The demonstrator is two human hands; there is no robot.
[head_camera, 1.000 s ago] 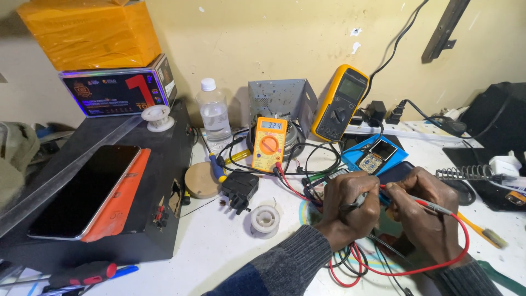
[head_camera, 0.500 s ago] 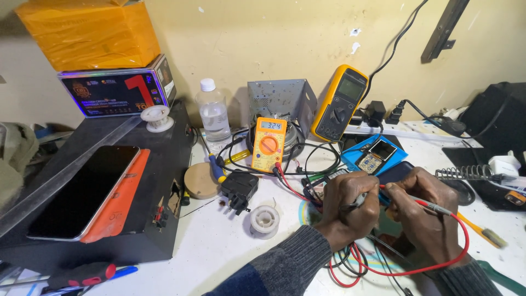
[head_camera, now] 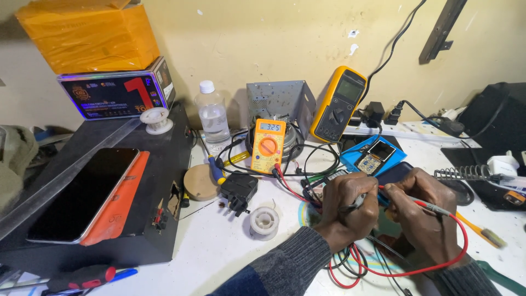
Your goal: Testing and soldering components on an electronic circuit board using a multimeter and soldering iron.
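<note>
— Two probes are in play: the left hand (head_camera: 345, 205) is closed around the black probe (head_camera: 353, 204), and the right hand (head_camera: 424, 211) pinches the red probe (head_camera: 424, 205) between its fingers.

— Where are they, measured from the small orange multimeter (head_camera: 268, 145)?

— Below and to the right of it, near the front edge of the bench. Both tips meet over something small between the hands; I cannot tell what, the knuckles cover it.

— And the leads?

— The red lead (head_camera: 438, 263) loops under the right wrist, and red and black wires run back up to the meter's sockets. Its display shows a reading.

— So how far along does it look?

— My guess: the meter is wired and switched on, the probes are placed, so the measuring is under way; lifting off and putting things down is not yet done.

— Anything else close to the meter?

— A bigger yellow multimeter (head_camera: 338, 104) leans just to its right, a clear bottle (head_camera: 213, 117) stands to its left, a solder spool (head_camera: 264, 222) lies below it.
</note>
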